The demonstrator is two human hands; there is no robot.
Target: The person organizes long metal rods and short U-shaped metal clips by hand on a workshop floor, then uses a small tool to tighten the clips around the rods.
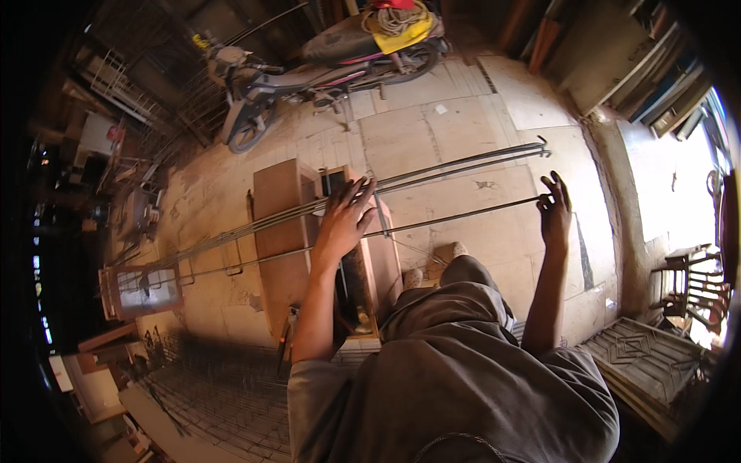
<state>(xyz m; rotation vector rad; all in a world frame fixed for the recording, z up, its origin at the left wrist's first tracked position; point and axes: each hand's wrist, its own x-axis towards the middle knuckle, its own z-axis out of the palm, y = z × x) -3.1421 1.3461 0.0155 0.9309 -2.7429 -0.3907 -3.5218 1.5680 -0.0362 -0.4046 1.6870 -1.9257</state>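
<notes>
**Both hands on long steel rods**

Down at a workshop floor, the left hand (pixel 345 220) lies flat with fingers spread on a bundle of steel rods (pixel 432 171), pressing it where it crosses a wooden bench (pixel 282 231). The right hand (pixel 555 207) grips the end of a single rod (pixel 455 217) that runs just beside the bundle, fingers curled around it. All the rods stretch from the right hand leftwards over the bench to a small stool (pixel 139 292). A motorbike (pixel 324 62) is parked well apart at the top, and wire mesh (pixel 224 393) lies near the lower left.
</notes>
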